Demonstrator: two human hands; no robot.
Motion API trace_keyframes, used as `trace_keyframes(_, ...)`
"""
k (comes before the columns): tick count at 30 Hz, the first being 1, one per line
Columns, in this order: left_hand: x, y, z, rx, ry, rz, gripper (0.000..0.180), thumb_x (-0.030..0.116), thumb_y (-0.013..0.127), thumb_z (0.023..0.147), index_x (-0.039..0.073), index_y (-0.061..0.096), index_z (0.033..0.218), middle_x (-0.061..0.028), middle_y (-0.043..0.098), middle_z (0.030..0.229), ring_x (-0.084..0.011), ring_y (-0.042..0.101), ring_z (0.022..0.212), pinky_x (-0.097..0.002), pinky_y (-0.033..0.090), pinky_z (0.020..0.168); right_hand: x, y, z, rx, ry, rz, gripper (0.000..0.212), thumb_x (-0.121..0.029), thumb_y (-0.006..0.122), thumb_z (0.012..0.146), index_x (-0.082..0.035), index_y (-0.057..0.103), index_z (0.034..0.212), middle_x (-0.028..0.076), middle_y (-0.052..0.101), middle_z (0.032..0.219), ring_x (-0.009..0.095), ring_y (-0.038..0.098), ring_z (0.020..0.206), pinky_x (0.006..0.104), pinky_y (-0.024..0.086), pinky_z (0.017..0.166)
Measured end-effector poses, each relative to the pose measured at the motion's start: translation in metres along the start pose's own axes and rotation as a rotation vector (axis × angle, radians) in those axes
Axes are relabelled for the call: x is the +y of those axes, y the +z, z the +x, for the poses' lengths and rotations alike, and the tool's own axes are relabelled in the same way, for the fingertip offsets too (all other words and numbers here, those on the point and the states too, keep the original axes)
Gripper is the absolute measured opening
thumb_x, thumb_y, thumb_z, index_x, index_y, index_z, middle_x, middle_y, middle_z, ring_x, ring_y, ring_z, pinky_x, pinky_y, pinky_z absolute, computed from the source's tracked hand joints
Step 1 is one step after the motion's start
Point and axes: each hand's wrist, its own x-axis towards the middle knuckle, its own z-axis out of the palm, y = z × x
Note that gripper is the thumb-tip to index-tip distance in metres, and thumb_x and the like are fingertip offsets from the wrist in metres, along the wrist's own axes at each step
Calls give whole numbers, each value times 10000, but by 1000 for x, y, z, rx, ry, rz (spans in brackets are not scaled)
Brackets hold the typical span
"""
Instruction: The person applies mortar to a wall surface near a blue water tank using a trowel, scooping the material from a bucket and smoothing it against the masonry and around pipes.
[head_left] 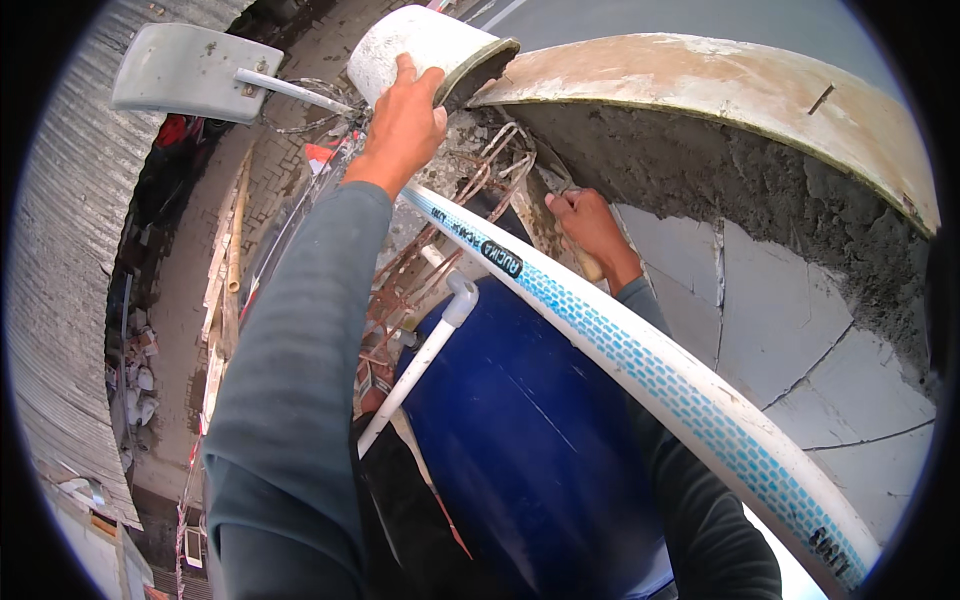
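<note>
My left hand (405, 125) reaches far forward and grips a tilted white bucket (415, 45) near its rim, which is caked with grey mortar. Further right, my right hand (592, 232) is closed around a tool with a wooden handle (582, 262); the handle's end shows below the fist, and the tool's head is mostly hidden. Between my arms runs a long white plastic pipe (640, 350) with a blue brick-like pattern. It passes over a dark blue barrel (530, 430). Rough rubble and bent reinforcing bars (500, 165) lie between my hands.
A curved wall (720, 80), with rough grey mortar on its inner face, arcs along the right above pale slabs (690, 270). A thin white pipe with an elbow (460, 300) rises beside the barrel. At left are a street lamp (190, 75), a corrugated roof (60, 280) and ground far below.
</note>
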Motion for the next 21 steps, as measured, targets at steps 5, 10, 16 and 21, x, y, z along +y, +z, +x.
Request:
trace_keyframes(5,-13,0,-7,37,25,24,439,104,699,869,50,592,1292,-402,362,1520,-539,594,1168,-502,493,1025,-15,-5,-5,-106,41,249,389,-348,656,1005,4,670,839,52,626,682,126,556,501,326,428,469)
trace_keyframes(10,1,6,-2,8,25,-2,419,100,687,872,49,593,1277,-397,370,1519,-540,595,1162,-509,495,1016,1,3,7,18,-55,-23,367,-351,672,997,-18,668,841,40,618,689,105,549,504,304,416,454)
trace_keyframes(16,-9,6,-9,14,4,21,389,109,677,881,67,576,1255,-386,342,1543,-551,594,1147,-526,499,1007,-6,-13,-22,-66,70,227,404,-361,673,996,-1,658,814,62,621,665,112,549,477,310,427,453)
trace_keyframes(21,-9,7,-11,22,7,22,384,107,666,888,70,569,1257,-370,328,1562,-558,574,1177,-530,488,1022,2,-17,-30,-13,61,-72,369,-352,709,971,-13,666,832,56,619,667,115,532,463,305,430,448)
